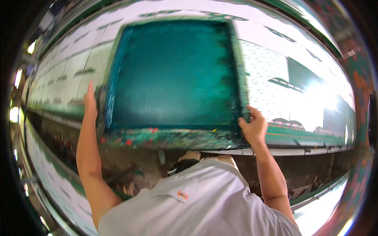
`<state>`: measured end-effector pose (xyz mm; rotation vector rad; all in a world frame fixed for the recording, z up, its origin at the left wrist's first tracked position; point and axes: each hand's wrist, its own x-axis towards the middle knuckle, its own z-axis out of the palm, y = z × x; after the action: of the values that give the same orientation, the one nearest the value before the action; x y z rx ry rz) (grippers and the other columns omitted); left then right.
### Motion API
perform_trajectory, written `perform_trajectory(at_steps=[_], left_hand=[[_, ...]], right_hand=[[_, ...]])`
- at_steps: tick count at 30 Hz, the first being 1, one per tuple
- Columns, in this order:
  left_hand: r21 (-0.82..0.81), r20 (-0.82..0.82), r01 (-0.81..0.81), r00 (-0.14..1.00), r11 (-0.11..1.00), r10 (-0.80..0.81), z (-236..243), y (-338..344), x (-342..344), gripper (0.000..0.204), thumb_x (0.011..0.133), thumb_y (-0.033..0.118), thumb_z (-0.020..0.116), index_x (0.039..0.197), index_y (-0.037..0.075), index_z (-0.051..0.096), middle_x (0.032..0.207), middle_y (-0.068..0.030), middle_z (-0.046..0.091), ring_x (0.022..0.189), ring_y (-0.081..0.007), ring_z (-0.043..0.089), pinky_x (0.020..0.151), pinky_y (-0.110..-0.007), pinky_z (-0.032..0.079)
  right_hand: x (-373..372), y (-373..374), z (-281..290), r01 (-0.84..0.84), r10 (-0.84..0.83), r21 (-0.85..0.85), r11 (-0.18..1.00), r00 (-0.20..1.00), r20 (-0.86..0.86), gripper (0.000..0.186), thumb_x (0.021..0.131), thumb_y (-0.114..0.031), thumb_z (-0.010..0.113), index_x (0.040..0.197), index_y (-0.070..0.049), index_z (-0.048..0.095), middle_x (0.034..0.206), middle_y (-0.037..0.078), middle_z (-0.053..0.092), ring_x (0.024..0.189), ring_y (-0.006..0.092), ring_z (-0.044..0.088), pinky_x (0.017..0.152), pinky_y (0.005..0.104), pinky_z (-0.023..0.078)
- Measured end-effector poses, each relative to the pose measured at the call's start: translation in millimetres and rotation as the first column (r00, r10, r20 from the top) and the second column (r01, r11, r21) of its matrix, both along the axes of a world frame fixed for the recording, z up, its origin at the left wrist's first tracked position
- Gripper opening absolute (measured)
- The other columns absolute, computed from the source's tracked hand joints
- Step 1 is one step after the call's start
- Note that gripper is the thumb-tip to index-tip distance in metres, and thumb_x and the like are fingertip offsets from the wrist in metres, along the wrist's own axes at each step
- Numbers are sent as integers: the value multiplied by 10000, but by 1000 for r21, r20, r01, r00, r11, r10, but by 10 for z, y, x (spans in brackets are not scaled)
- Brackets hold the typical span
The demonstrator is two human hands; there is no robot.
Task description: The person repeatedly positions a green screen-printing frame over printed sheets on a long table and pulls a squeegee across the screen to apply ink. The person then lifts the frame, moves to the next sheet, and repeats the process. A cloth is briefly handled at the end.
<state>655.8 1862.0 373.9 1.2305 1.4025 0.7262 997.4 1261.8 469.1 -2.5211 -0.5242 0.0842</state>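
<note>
Tabletop of white material (71,67) runs long from left to right, printed with repeated dark green marks in rows, and glare washes out its right part. Below its near edge lies a dim floor with scattered debris (303,188). A large screen-printing frame (173,137), its mesh coated in teal ink, lies flat on the white material straight ahead of the person. The left hand (90,101) rests with fingers stretched flat against the frame's left side rail, more pressing than clasping. The right hand (252,126) is curled around the frame's right rail near its lower corner, thumb on top. The frame's near rail is smeared with green and flecked with red. The person's white shirt (197,204) fills the lower middle and hides the floor beneath; the rim of the view is dark and bent, so details there cannot be made out.
</note>
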Motion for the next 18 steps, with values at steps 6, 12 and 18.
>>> perform_trajectory(at_steps=[6, 12, 18], left_hand=[[-3, 78, 32, 996, 999, -32, -321, -22, -374, 1176, 981, 784, 654, 1669, -132, 393, 1726, -299, 408, 1599, -373, 395, 1324, -536, 259], [66, -45, -16, 999, 998, 19, -367, 4, -480, 1174, 981, 787, 654, 1647, -147, 402, 1688, -303, 444, 1575, -401, 411, 1315, -527, 275], [-81, 62, 59, 997, 995, -54, -554, 95, -481, 1124, 977, 756, 694, 1604, -150, 471, 1628, -262, 530, 1490, -363, 512, 1259, -490, 368]], right_hand=[[-99, 251, -174, -63, 62, -37, 997, 998, -20, 562, 808, -256, 888, 1347, -134, 783, 1221, 155, 787, 1099, 368, 761, 981, 467, 605], [-99, 378, -277, -96, 94, -64, 993, 995, -38, 548, 822, -269, 880, 1350, -153, 787, 1208, 166, 787, 1127, 375, 755, 999, 473, 604], [-125, 430, -336, -92, 88, -79, 993, 995, -50, 574, 818, -262, 877, 1374, -162, 776, 1221, 152, 781, 1111, 373, 755, 992, 473, 596]])
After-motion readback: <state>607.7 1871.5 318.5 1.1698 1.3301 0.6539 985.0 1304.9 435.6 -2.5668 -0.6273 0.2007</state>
